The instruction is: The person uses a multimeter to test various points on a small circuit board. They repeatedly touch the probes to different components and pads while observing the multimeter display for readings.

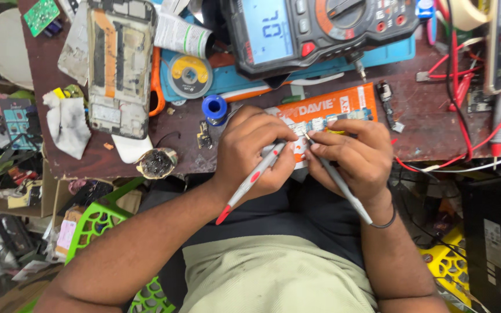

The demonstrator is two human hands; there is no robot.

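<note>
My left hand (250,150) is closed around a test probe with a red tip and band (244,188), held like a pen. In the same way, my right hand (358,156), a dark band on its wrist, grips a grey probe (343,188). Both probe points meet on a small circuit board (315,124), which lies on an orange and white holder (343,104) near the front edge of the brown worktable (418,130). My fingers hide much of the board. Just behind it stands a dark multimeter (320,29) with a lit blue screen.
An opened phone body (120,66) lies at the left, with a white cloth (68,124), a blue spool (214,108), a round wick reel (188,75) and a sooty tin (156,163) nearby. Red wires (459,75) cross the right side. A green basket (97,223) sits below the table.
</note>
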